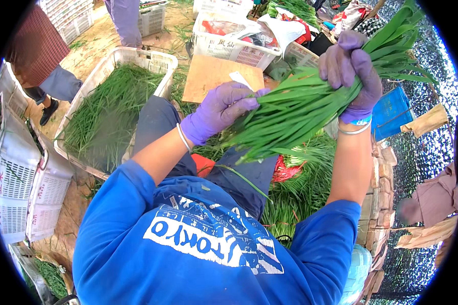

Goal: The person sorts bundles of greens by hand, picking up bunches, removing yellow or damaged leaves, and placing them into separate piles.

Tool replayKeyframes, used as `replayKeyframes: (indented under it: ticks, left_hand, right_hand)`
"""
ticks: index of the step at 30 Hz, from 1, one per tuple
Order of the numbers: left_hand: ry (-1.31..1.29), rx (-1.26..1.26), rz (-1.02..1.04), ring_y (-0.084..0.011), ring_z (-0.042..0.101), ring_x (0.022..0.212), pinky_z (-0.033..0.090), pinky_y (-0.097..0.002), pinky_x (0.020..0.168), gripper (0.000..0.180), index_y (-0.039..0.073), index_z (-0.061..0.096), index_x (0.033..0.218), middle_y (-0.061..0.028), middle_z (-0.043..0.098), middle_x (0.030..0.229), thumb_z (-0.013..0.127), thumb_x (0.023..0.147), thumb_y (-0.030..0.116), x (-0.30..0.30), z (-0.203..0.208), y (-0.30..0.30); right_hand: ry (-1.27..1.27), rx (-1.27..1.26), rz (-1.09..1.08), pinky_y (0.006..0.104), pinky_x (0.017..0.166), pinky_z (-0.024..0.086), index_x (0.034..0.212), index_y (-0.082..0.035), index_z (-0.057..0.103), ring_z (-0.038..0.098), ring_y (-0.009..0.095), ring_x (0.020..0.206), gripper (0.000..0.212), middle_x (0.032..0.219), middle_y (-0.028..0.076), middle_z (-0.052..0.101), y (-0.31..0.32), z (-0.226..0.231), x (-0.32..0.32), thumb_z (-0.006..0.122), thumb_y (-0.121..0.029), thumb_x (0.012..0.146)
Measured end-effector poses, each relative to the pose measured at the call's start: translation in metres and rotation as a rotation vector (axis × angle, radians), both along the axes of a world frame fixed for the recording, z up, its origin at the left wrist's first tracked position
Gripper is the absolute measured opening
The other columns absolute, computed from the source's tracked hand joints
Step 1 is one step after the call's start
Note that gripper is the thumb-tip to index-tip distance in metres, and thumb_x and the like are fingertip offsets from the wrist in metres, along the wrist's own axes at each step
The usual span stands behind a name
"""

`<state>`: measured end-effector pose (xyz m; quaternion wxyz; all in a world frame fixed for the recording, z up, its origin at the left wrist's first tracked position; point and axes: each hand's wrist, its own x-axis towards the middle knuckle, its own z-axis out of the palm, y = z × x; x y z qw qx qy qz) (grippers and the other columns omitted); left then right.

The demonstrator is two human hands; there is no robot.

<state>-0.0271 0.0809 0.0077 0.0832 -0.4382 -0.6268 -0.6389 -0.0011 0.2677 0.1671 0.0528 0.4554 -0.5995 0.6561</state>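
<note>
My right hand (pixel 351 71), in a purple glove, is closed around a thick bunch of garlic chives (pixel 295 104). The bunch is tilted: its leafy part rises toward the upper right and the other end fans out over my lap. At that loose end my left hand (pixel 221 109), also gloved, has thumb and fingers pinched together on some strands. Just beyond the left hand, a flat white piece (pixel 240 80) shows over a wooden board (pixel 201 76); whether that hand touches it I cannot tell. More chives (pixel 310 185) lie in a heap below the bunch, with a red wrapping (pixel 286 170) among them.
To the left stands a white plastic crate (pixel 169 63) of loose green leaves. Stacked white crates (pixel 15 173) line the far left. A filled crate (pixel 229 51) sits beyond the board, and a blue container (pixel 393 113) at right. Another person's legs (pixel 61 84) are at upper left.
</note>
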Motion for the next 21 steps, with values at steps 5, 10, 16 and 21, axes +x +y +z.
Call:
replayKeyframes:
  ticks: [5,10,16,21]
  left_hand:
    - [-0.111,-0.154,-0.219,-0.0187,0.052,0.076,0.041,-0.0295,0.073,0.020,-0.002,0.057,0.083,-0.0082,0.057,0.078,0.051,0.084,0.017,-0.007,-0.005,-0.016]
    - [-0.081,0.045,-0.035,-0.0155,0.054,0.080,0.041,-0.0291,0.076,0.024,0.002,0.059,0.100,-0.0061,0.060,0.084,0.056,0.081,0.016,0.008,-0.014,-0.005]
    - [-0.323,-0.152,-0.153,-0.0091,0.054,0.077,0.043,-0.0249,0.072,0.026,0.005,0.061,0.101,-0.0027,0.062,0.087,0.063,0.076,0.008,0.007,-0.017,-0.009]
    - [-0.594,0.126,-0.411,-0.0116,0.054,0.072,0.043,-0.0248,0.069,0.025,0.002,0.062,0.097,-0.0015,0.059,0.075,0.058,0.080,0.020,-0.003,-0.043,-0.009]
  right_hand:
    - [-0.066,-0.199,0.011,0.0256,0.049,0.035,0.099,0.004,0.048,0.039,0.010,0.043,0.030,0.049,-0.003,0.041,0.014,-0.007,0.003,0.045,-0.023,0.085]
    - [-0.063,-0.254,0.059,0.0257,0.050,0.034,0.099,0.003,0.048,0.038,0.010,0.043,0.030,0.048,-0.003,0.040,0.021,-0.011,0.000,0.044,-0.023,0.086]
    - [-0.005,-0.171,0.127,0.0255,0.051,0.034,0.099,0.003,0.048,0.039,0.009,0.044,0.029,0.048,-0.004,0.039,0.023,-0.007,0.001,0.044,-0.023,0.086]
    - [-0.025,-0.284,0.041,0.0257,0.051,0.035,0.101,0.003,0.047,0.038,0.009,0.045,0.030,0.049,-0.004,0.038,0.035,-0.013,0.003,0.043,-0.023,0.087]
